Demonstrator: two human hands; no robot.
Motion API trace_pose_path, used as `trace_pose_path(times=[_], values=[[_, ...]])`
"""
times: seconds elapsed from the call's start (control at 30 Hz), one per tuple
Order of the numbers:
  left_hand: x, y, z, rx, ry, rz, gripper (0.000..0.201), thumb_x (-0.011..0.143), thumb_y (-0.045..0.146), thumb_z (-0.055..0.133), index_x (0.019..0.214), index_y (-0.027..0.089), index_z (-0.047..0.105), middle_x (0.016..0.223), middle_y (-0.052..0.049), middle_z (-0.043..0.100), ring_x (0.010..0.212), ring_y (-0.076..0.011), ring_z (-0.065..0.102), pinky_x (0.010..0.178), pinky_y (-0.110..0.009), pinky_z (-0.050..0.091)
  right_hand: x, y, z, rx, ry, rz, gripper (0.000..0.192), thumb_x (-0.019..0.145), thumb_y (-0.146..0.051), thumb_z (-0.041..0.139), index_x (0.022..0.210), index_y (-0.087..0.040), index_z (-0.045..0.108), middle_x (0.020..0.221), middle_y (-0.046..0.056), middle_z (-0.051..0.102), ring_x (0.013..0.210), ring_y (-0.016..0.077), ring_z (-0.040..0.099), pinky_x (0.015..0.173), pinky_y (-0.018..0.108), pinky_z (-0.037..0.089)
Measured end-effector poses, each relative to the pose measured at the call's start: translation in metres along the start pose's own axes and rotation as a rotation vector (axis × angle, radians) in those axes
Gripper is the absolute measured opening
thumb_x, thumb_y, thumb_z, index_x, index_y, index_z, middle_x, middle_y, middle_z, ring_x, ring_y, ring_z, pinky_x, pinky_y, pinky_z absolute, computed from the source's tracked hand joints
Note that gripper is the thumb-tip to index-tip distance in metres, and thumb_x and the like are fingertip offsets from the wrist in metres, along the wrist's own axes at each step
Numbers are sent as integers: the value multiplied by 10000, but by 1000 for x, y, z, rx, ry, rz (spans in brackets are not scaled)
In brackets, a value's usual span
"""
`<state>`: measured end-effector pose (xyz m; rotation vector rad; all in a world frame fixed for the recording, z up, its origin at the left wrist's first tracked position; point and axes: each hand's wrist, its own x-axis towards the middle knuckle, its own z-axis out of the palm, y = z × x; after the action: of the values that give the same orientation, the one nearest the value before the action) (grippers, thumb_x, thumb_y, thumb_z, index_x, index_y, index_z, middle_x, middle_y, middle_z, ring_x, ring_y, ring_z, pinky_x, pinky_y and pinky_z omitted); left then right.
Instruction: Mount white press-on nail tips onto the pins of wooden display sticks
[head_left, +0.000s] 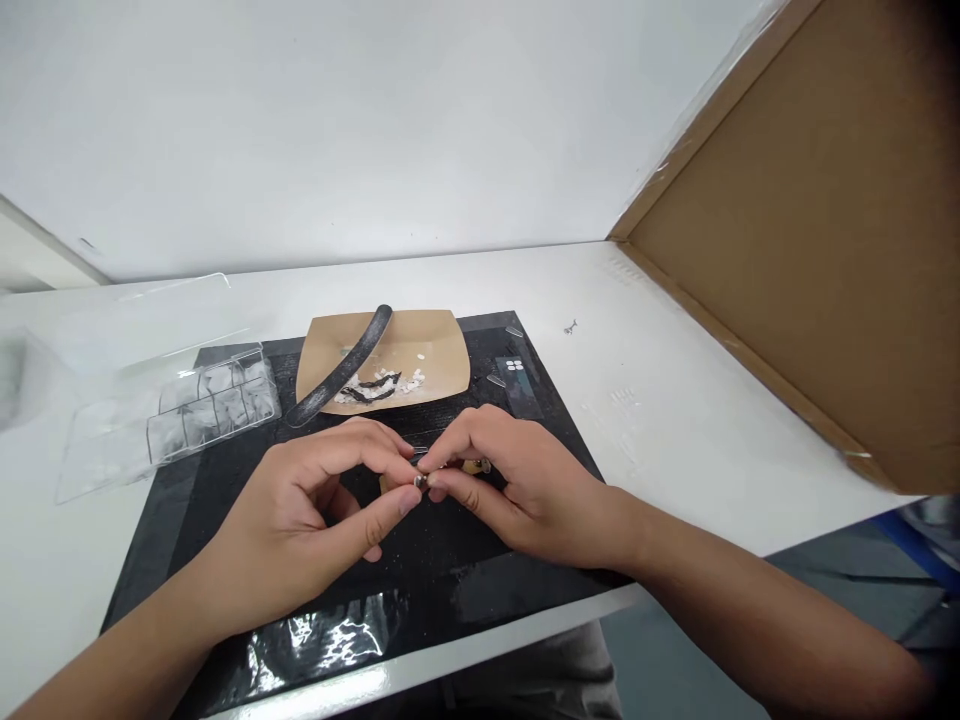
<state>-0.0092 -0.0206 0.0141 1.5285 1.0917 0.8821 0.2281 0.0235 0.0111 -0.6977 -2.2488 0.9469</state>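
My left hand (315, 520) and my right hand (510, 480) meet over a black mat (225, 560), fingertips pinched together on a tiny metallic piece (420, 481). A small tan object (477, 465) shows under my right fingers; what it is cannot be made out. Behind the hands lies a brown paper tray (442, 350) with white chips and dark scraps (379, 385), and a long dark file-like strip (341, 370) leans across its left side.
A clear plastic compartment box (214, 400) with its lid open stands at the left of the mat. A large cardboard sheet (810, 230) leans at the right. A tiny metal bit (571, 327) lies on the white table (675, 400). Clear nail tips (496, 381) rest on the mat.
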Motion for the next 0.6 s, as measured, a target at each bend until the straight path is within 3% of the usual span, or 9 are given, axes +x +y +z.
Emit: trace_pose_path(times=[0.2,0.33,0.6], values=[[2,-2,-5,0,-26,6,118,981,275,717,983,194,803,1143,-96,714,685,-124,709,478,-217,675,4,6,-3,-5,23,-64,75,1035,-218,687,1094,-183,717,994,39,724,916,156,697,846,293,555],[5,-3,-8,16,-70,18,146,990,292,705,998,185,804,1131,-89,702,665,-102,688,489,-199,665,4,9,-2,49,67,-60,98,1008,-188,721,1101,-194,751,990,37,665,890,144,663,801,278,565],[7,-5,-10,23,-102,22,169,1002,335,695,1013,199,794,1151,-75,685,663,-91,675,505,-204,670,4,15,2,79,72,-71,119,1016,-182,713,1121,-220,754,971,29,727,872,146,673,798,286,563]])
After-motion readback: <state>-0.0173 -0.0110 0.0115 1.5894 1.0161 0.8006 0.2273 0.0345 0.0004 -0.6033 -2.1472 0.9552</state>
